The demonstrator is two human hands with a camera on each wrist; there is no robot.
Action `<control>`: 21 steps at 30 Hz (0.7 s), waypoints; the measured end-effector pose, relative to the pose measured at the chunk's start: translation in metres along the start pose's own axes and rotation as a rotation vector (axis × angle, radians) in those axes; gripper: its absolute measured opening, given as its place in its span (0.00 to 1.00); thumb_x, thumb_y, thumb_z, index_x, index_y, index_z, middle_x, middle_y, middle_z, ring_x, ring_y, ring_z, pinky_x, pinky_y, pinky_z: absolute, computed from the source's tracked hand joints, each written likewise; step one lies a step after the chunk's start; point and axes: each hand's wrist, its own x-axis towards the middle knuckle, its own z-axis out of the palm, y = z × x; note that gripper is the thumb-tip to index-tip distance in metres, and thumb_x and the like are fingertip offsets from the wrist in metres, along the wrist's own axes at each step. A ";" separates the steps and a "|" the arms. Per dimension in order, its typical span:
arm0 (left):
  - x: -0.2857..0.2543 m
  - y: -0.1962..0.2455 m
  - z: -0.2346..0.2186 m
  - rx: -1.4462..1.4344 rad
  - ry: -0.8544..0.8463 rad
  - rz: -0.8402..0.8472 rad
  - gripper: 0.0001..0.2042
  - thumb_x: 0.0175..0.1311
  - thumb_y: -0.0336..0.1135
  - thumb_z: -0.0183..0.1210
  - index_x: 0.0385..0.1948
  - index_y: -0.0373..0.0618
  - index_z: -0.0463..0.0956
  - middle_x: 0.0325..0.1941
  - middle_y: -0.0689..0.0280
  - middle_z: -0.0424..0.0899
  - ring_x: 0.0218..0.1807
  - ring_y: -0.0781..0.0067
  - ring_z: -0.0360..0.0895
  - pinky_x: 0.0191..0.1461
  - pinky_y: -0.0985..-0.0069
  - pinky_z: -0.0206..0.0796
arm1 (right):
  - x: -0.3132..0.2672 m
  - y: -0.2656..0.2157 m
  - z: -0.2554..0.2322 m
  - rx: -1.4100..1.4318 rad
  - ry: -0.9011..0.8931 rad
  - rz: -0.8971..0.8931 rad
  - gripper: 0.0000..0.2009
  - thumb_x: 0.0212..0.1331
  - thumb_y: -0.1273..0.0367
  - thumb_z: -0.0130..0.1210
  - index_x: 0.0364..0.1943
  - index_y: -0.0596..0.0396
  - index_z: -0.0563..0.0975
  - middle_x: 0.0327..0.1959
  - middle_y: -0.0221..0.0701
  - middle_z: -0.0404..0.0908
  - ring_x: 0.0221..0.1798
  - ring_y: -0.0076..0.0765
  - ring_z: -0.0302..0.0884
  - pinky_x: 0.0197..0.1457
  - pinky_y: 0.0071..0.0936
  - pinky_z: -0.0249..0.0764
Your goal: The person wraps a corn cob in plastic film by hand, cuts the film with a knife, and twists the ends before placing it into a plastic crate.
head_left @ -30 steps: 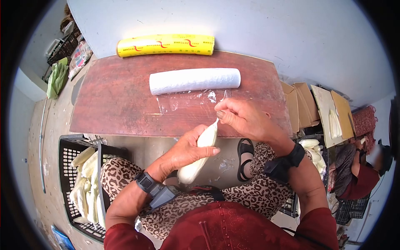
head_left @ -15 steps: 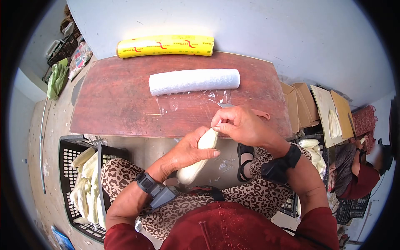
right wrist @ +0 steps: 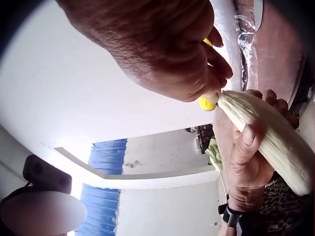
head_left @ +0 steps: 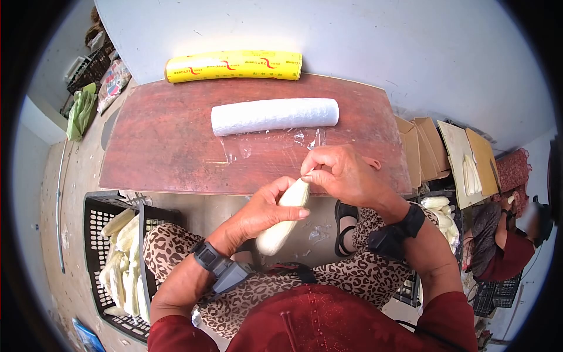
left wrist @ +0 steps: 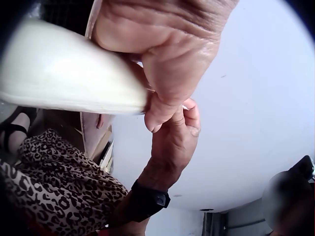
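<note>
A pale, husk-covered ear of corn (head_left: 284, 222) slants over the lap, its narrow tip pointing up and right. The left hand (head_left: 258, 214) grips it around the middle, thumb across the front. At the tip, the right hand (head_left: 340, 173) pinches the end between thumb and forefinger. The right wrist view shows fine lengthwise lines on the ear (right wrist: 268, 135), the left hand (right wrist: 251, 164) around it and the right hand (right wrist: 162, 49) at its narrow end. In the left wrist view the ear's broad end (left wrist: 64, 71) is nearest the camera.
On the red-brown table (head_left: 158, 141) lie a white film roll (head_left: 275, 116), a yellow roll (head_left: 234, 66) and a pink-handled tool (head_left: 372, 162) partly behind the right hand. Black crates (head_left: 149, 214) of pale ears stand left and right. Another person (head_left: 504, 240) sits at the far right.
The right hand has moved down and left along with the ear's tip. The ear's lower end has shifted slightly up and right; the left hand still holds it.
</note>
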 end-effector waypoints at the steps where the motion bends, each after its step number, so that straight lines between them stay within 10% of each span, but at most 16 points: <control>1: 0.000 0.000 0.000 -0.028 0.008 0.015 0.20 0.57 0.32 0.68 0.49 0.46 0.70 0.42 0.71 0.77 0.44 0.82 0.74 0.48 0.79 0.69 | 0.000 -0.001 -0.001 -0.001 -0.001 0.020 0.03 0.55 0.74 0.57 0.29 0.61 0.78 0.24 0.34 0.79 0.30 0.29 0.76 0.36 0.29 0.71; 12: 0.002 -0.007 -0.005 -0.351 -0.102 -0.029 0.24 0.59 0.39 0.67 0.55 0.47 0.67 0.47 0.66 0.78 0.48 0.75 0.77 0.52 0.74 0.71 | 0.000 -0.003 -0.008 -0.006 0.035 0.025 0.05 0.56 0.73 0.56 0.29 0.61 0.77 0.23 0.38 0.78 0.26 0.32 0.75 0.32 0.33 0.70; 21: 0.000 -0.001 0.004 0.036 0.047 0.002 0.26 0.52 0.34 0.72 0.50 0.46 0.68 0.41 0.72 0.73 0.45 0.80 0.71 0.49 0.78 0.66 | -0.001 -0.004 -0.009 0.048 -0.013 0.081 0.03 0.58 0.74 0.56 0.30 0.60 0.78 0.24 0.29 0.79 0.29 0.21 0.72 0.33 0.26 0.68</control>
